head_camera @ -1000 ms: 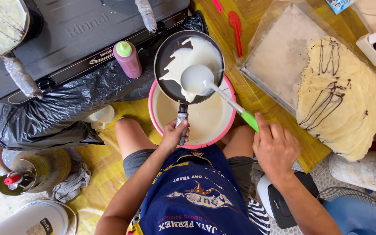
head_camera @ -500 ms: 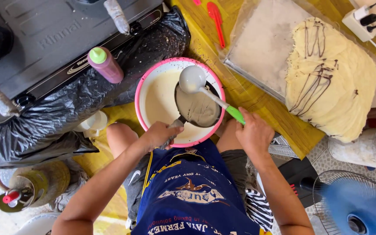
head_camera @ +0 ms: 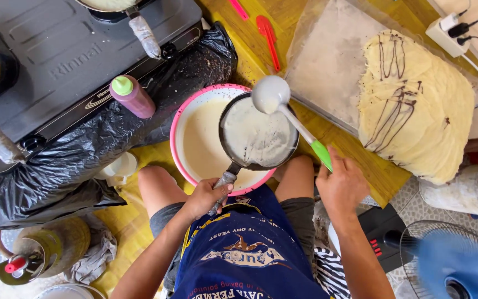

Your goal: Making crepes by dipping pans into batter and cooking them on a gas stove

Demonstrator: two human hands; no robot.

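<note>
1. The left hand (head_camera: 208, 195) was clamped tight around the wrapped handle of a small dark frying pan (head_camera: 258, 133), holding it right over the pink-rimmed batter bowl (head_camera: 181, 119). My guess is that spot was chosen so any drips fell back into the bowl rather than on the mat.

2. The right hand (head_camera: 343, 185) had its fingers closed on the green handle end of a ladle (head_camera: 272, 94). The ladle's cup hovered above the far rim of the pan, looking tipped toward it. The pan bottom was already coated pale with batter.

3. The bowl sat on the floor mat between the person's knees, so both hands worked close to the body without reaching.

4. Edges: the pan covered the right half of the bowl, its rim poking just past the bowl's rim on the right. A black plastic sheet (head_camera: 84, 166) lay touching the bowl's left side, under the gas stove (head_camera: 73, 61).

5. A pink squeeze bottle with a green cap (head_camera: 131, 95) stood on that plastic just beside the bowl, near enough to get knocked on a leftward swing.

6. To the right, a tray (head_camera: 327, 61) held a stack of thin crepes with chocolate drizzle (head_camera: 416, 105), near the ladle hand. Two red spatulas (head_camera: 266, 33) lay beyond the bowl.

7. The most open room looked to be straight up, and the yellow mat strip between bowl and tray.
</note>
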